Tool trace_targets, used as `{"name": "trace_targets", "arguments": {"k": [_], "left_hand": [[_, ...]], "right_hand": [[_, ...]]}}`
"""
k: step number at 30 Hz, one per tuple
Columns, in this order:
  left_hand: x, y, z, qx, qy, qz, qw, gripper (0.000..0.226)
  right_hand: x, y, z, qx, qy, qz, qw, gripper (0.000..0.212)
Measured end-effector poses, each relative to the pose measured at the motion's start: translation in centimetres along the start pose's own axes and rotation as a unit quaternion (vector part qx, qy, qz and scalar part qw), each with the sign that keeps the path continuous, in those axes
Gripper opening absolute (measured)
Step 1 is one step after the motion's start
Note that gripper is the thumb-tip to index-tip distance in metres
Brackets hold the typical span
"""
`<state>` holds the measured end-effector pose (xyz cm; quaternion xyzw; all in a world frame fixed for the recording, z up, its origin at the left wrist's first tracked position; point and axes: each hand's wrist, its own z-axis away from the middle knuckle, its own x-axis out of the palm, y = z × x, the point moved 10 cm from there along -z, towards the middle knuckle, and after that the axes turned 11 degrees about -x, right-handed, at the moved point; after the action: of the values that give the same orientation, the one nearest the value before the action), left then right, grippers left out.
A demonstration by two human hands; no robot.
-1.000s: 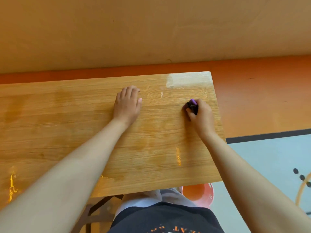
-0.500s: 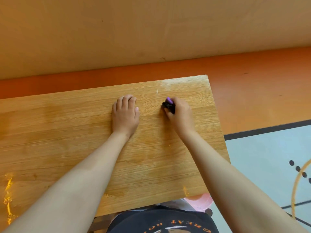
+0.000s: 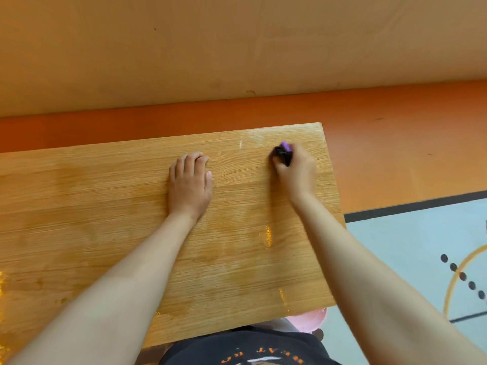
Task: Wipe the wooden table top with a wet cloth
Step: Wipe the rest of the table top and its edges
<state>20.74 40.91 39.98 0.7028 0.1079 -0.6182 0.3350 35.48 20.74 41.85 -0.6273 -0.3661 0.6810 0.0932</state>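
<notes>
The wooden table top [image 3: 105,219] fills the lower left, with damp patches and shiny wet streaks across its surface. My right hand [image 3: 297,169] grips a small bunched cloth [image 3: 283,152], black and purple, and presses it on the wood near the far right corner. Most of the cloth is hidden under my fingers. My left hand [image 3: 189,185] lies flat on the table near its middle, fingers together and straight, holding nothing.
The table's right edge [image 3: 334,196] drops to an orange floor [image 3: 395,154] and a pale blue mat [image 3: 411,248] with a black border. A pink bowl [image 3: 311,320] peeks out below the near right corner. A tan wall [image 3: 237,48] runs behind.
My right hand swept the cloth left toward the middle, then back right to the far right corner. The left hand stayed flat in place. The view shifted slightly.
</notes>
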Motion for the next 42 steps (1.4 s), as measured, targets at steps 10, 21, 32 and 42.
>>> {"name": "trace_targets", "arguments": {"k": [10,21,32,42], "left_hand": [[0.0,0.0,0.0,-0.003,0.000,0.006,1.000,0.034],[0.0,-0.1,-0.1,-0.006,0.004,0.008,1.000,0.030],[0.0,-0.1,-0.1,-0.006,0.010,0.008,1.000,0.031],[-0.2,-0.1,-0.2,-0.007,0.015,0.006,1.000,0.029]], "right_hand": [[-4.2,4.3,-4.2,0.040,0.041,0.010,0.998,0.024],[1.4,-1.2,-2.8,-0.071,-0.056,-0.003,0.996,0.024],[-5.9,7.4,-8.7,0.057,0.059,0.025,0.996,0.026],[2.7,-3.2,-7.9,-0.153,-0.151,0.012,0.976,0.031]]}}
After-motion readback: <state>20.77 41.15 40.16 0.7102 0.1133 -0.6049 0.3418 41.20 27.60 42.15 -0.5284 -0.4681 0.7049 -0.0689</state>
